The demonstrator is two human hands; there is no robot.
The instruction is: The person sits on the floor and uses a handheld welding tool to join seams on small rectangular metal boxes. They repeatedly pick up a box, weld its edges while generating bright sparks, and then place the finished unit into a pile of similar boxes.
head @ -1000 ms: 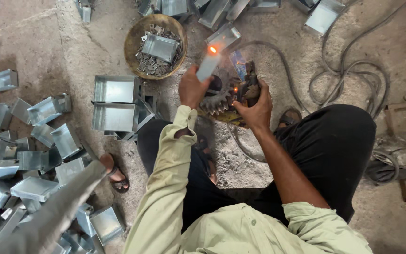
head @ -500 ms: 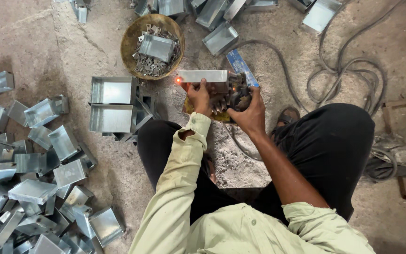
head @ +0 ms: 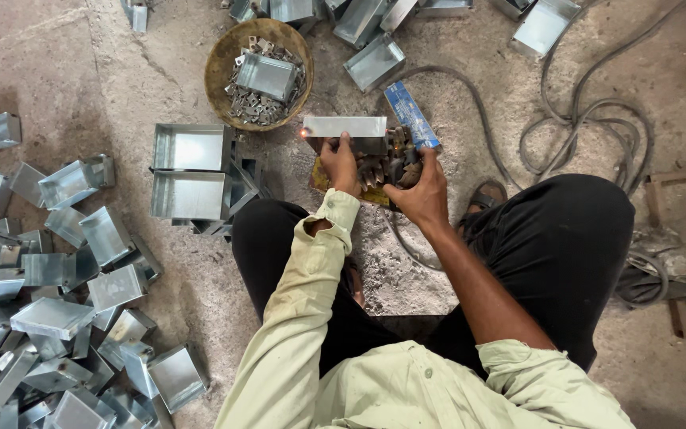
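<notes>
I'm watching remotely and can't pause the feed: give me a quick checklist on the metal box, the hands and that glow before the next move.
1. Left hand gripping the metal box: ok.
2. Right hand on the dark tool: ok.
3. Glowing spot at the box's left end, apart from the fingers: ok.
4. Gloves on hands: not ok, both bare.
5. Cables away from the glow: ok.
6. Box seam finished: cannot tell.
</notes>
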